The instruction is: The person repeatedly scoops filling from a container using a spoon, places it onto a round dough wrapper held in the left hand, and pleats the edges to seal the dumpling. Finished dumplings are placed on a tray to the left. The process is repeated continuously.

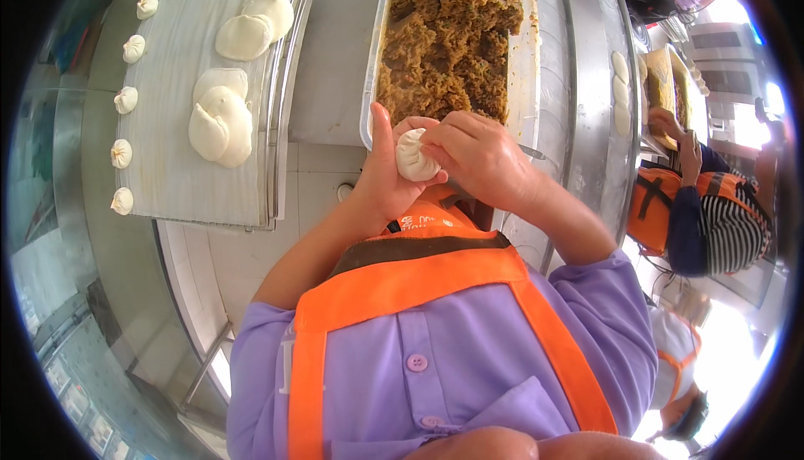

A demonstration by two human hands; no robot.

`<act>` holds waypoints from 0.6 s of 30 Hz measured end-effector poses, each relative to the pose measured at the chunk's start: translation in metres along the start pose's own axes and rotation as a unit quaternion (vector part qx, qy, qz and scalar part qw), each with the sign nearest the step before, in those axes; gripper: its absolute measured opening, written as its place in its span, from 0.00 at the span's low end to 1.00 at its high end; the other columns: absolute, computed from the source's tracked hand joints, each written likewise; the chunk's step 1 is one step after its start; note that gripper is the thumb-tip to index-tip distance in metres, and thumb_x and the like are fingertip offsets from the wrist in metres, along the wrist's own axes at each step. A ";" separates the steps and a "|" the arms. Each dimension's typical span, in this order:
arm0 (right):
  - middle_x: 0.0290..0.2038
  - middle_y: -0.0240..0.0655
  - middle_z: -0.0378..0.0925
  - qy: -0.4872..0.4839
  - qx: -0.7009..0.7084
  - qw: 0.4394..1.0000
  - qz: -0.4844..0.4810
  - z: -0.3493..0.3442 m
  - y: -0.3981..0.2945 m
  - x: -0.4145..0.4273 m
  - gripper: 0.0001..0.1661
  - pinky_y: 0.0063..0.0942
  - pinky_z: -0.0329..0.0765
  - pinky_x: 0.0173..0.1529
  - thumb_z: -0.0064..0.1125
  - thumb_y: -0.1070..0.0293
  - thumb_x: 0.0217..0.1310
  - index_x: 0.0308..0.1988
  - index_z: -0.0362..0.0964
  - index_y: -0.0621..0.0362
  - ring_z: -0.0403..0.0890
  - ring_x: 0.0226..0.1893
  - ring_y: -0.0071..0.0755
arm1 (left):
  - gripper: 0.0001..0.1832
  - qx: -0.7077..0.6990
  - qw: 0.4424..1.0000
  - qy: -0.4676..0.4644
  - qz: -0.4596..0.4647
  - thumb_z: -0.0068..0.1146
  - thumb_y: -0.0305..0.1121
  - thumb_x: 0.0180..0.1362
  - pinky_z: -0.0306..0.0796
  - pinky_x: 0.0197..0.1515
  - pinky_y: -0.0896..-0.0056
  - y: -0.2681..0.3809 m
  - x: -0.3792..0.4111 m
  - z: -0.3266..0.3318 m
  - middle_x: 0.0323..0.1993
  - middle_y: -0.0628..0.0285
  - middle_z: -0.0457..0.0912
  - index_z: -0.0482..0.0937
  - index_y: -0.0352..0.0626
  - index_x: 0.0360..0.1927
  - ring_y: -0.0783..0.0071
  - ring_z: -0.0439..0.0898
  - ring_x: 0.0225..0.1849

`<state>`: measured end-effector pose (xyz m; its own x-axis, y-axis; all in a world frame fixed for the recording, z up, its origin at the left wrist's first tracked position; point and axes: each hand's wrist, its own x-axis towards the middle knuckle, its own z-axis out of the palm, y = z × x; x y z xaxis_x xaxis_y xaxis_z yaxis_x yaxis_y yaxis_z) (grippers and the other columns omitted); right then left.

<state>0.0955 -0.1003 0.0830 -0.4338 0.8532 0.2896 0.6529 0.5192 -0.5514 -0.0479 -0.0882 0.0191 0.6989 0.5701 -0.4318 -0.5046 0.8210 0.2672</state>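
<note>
A pleated dough bun (416,156) rests in the palm of my left hand (384,174), its fingers curled behind it and the thumb pointing up. My right hand (487,158) pinches the folds at the bun's right side. Just beyond both hands is a plastic tub (522,95) with brown minced filling (446,45). A thin metal tool (532,152) shows partly behind my right hand. On the left, a cloth-lined rack (182,102) carries several small pleated buns (125,100) along its far left edge and overlapping flat dough rounds (223,124) nearer its right side.
A metal surface (333,51) lies between rack and tub. Right of the tub runs a steel counter (590,83) with dough pieces (620,92). Farther right a co-worker in an orange apron (653,208) works at another tub (666,76); other people are near the right rim.
</note>
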 end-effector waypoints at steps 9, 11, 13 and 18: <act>0.26 0.40 0.72 0.014 0.062 0.993 0.100 0.011 0.011 0.002 0.06 0.30 0.73 0.30 0.56 0.75 0.50 0.33 0.71 0.63 0.75 0.25 0.42 | 0.35 0.048 0.995 0.034 0.084 0.25 0.71 0.52 0.66 0.46 0.65 -0.003 0.009 -0.011 0.41 0.64 0.71 0.64 0.50 0.43 0.71 0.71 0.43; 0.24 0.39 0.72 0.015 0.092 0.990 0.102 0.014 0.014 0.009 0.06 0.32 0.73 0.30 0.56 0.74 0.48 0.32 0.72 0.61 0.74 0.25 0.43 | 0.32 0.030 0.992 0.050 0.115 0.28 0.68 0.54 0.69 0.41 0.66 -0.002 0.011 -0.010 0.39 0.63 0.73 0.65 0.49 0.41 0.70 0.73 0.40; 0.24 0.38 0.72 0.036 0.112 0.984 0.133 0.015 0.023 0.017 0.06 0.33 0.73 0.30 0.56 0.74 0.47 0.31 0.73 0.59 0.74 0.25 0.43 | 0.32 0.024 0.989 0.061 0.132 0.29 0.68 0.54 0.70 0.38 0.67 0.003 0.012 -0.012 0.38 0.62 0.73 0.65 0.49 0.40 0.69 0.74 0.39; 0.24 0.33 0.72 0.085 -0.094 0.985 0.116 0.022 0.129 0.047 0.03 0.32 0.72 0.34 0.57 0.72 0.45 0.26 0.74 0.57 0.73 0.29 0.38 | 0.33 0.014 0.984 0.046 0.170 0.33 0.70 0.50 0.72 0.35 0.70 0.026 0.016 -0.025 0.39 0.60 0.75 0.68 0.50 0.38 0.66 0.75 0.39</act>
<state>0.1452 0.0056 0.0083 -0.1589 0.9380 0.3080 0.8327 0.2950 -0.4687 -0.0628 -0.0586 -0.0027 0.4422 0.8079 -0.3895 -0.6863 0.5844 0.4329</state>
